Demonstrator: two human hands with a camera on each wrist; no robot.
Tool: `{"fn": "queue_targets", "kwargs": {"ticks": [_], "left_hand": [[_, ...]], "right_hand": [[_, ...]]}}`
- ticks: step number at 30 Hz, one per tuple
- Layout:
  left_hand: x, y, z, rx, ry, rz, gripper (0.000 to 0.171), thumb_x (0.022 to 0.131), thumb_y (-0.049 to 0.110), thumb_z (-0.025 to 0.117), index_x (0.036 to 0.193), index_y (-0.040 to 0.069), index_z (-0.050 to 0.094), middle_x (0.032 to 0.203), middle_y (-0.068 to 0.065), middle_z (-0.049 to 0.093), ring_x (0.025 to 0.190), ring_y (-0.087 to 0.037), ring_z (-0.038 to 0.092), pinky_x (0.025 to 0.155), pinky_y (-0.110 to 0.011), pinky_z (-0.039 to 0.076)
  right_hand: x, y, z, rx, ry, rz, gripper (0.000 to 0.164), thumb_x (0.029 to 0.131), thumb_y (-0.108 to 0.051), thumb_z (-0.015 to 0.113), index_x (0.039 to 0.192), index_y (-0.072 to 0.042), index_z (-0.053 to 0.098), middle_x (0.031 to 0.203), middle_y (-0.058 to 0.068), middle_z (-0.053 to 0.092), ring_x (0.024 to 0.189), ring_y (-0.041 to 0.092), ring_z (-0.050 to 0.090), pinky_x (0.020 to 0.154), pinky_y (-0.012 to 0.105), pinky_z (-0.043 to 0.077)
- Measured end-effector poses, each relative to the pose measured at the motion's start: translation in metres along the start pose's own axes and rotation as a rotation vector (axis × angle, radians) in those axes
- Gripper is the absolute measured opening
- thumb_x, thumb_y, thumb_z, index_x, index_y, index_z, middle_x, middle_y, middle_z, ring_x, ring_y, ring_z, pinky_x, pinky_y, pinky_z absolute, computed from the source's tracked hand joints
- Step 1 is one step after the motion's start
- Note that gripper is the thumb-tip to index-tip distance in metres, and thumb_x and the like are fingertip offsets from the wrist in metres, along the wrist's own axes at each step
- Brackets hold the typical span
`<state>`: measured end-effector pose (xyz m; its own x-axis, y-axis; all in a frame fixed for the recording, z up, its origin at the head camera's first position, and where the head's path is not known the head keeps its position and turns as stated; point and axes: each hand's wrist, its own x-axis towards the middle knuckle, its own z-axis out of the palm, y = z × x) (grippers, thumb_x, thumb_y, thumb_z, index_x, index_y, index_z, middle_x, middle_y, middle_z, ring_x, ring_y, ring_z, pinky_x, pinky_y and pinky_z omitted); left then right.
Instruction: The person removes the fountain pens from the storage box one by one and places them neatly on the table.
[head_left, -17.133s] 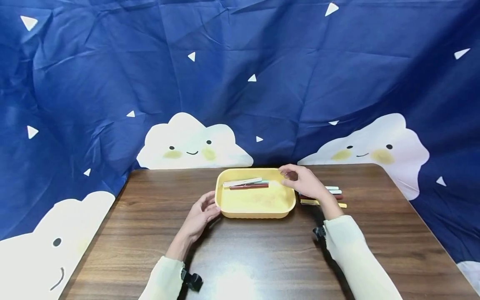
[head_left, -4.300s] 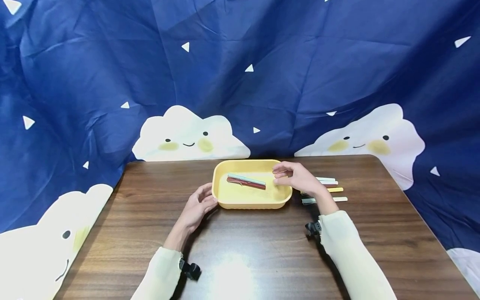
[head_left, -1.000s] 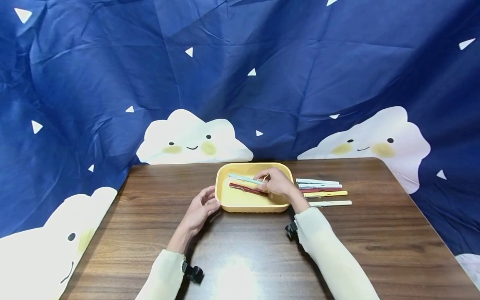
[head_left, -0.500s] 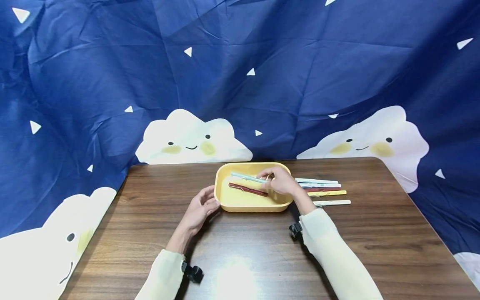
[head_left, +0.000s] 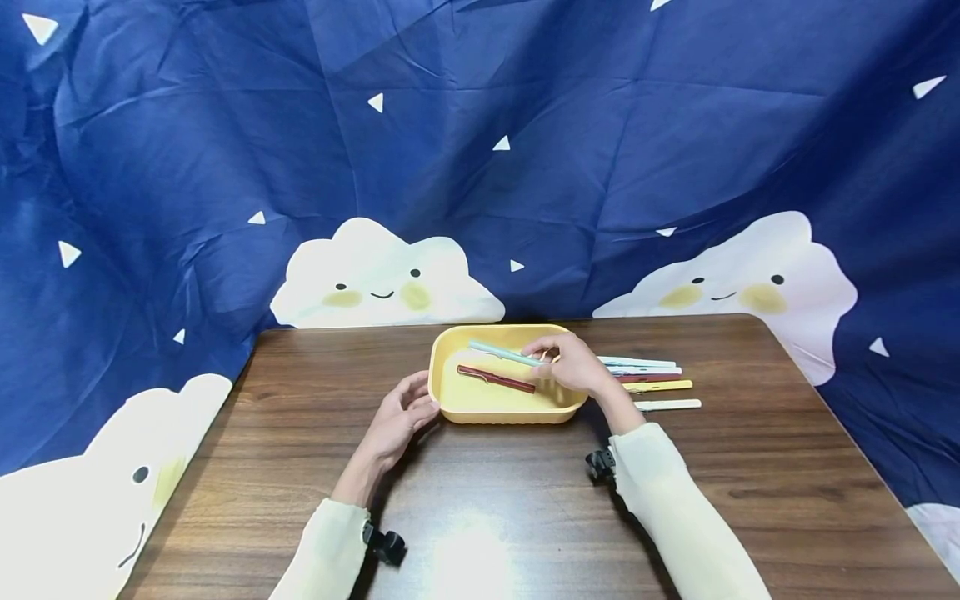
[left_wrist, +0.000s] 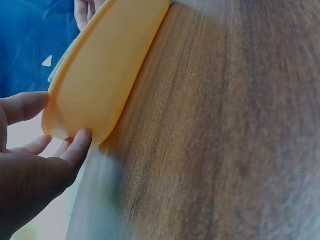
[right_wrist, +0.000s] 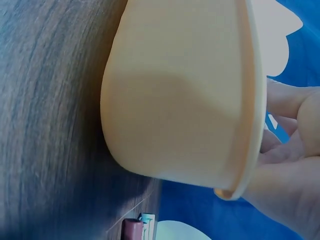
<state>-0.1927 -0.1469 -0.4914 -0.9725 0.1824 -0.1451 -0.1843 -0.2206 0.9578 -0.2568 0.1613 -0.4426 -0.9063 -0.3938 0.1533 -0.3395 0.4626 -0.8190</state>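
Note:
My left hand point(head_left: 397, 421) holds the left end of a yellow plastic tray point(head_left: 510, 417), its thumb and fingers spread around the corner. In the left wrist view, fingers point(left_wrist: 80, 145) press against the outer wall. My right hand point(head_left: 573, 362) reaches over the tray's right rim and pinches one end of a light blue pen point(head_left: 504, 353). That pen slants above the tray floor, its free end toward the back left. A dark red pen point(head_left: 495, 379) lies inside the tray. In the right wrist view, the tray wall point(right_wrist: 175, 90) hides the pinching fingertips.
Right of the tray, several pens lie roughly parallel on the wooden table point(head_left: 750, 467). Among them are a dark red pen point(head_left: 648, 377), a yellow pen point(head_left: 660, 386) and a whitish pen point(head_left: 671, 405). A blue cloth point(head_left: 525, 183) with clouds hangs behind the table.
Over the last second my right hand has drawn the light blue pen rightward, away from the dark red one. The white pen seen earlier in the tray is gone from it. My left hand stays put.

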Motion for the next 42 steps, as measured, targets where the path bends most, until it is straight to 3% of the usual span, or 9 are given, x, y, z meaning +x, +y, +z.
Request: {"fn": "queue_targets", "kwargs": {"ticks": [9,20,33,42], "left_hand": [[0.001,0.000,-0.001,-0.005,-0.006,-0.001,0.068,0.091,-0.013,0.058,0.153,-0.006,0.030,0.147,-0.030,0.038,0.134,-0.040,0.042,0.100,-0.031,0.052],[0.001,-0.001,-0.001,0.008,-0.008,0.001,0.067,0.092,-0.012,0.058,0.153,-0.007,0.030,0.147,-0.031,0.038,0.133,-0.040,0.043,0.104,-0.036,0.049],[0.000,0.000,0.000,0.012,-0.004,0.001,0.067,0.092,-0.013,0.058,0.153,-0.006,0.031,0.148,-0.030,0.038,0.133,-0.040,0.042,0.106,-0.038,0.048],[0.000,0.000,-0.001,0.007,-0.002,-0.001,0.068,0.091,-0.013,0.058,0.153,-0.006,0.030,0.148,-0.030,0.038,0.133,-0.040,0.042,0.100,-0.032,0.052]], "right_hand": [[-0.007,0.006,-0.003,0.018,0.006,0.021,0.027,0.077,0.012,0.077,0.103,0.007,0.074,0.089,0.014,0.069,0.078,0.020,0.058,0.067,0.023,0.048],[-0.018,-0.001,-0.013,0.017,0.011,0.040,0.027,0.078,0.013,0.074,0.104,0.006,0.074,0.087,0.012,0.068,0.078,0.020,0.058,0.066,0.023,0.049],[-0.030,0.003,-0.025,-0.065,0.003,-0.043,0.027,0.078,0.014,0.074,0.102,0.003,0.075,0.093,0.011,0.071,0.080,0.020,0.059,0.069,0.029,0.050],[-0.038,0.007,-0.033,-0.079,0.009,-0.041,0.026,0.079,0.012,0.075,0.103,0.002,0.075,0.089,0.008,0.069,0.078,0.020,0.057,0.067,0.028,0.048]]}}
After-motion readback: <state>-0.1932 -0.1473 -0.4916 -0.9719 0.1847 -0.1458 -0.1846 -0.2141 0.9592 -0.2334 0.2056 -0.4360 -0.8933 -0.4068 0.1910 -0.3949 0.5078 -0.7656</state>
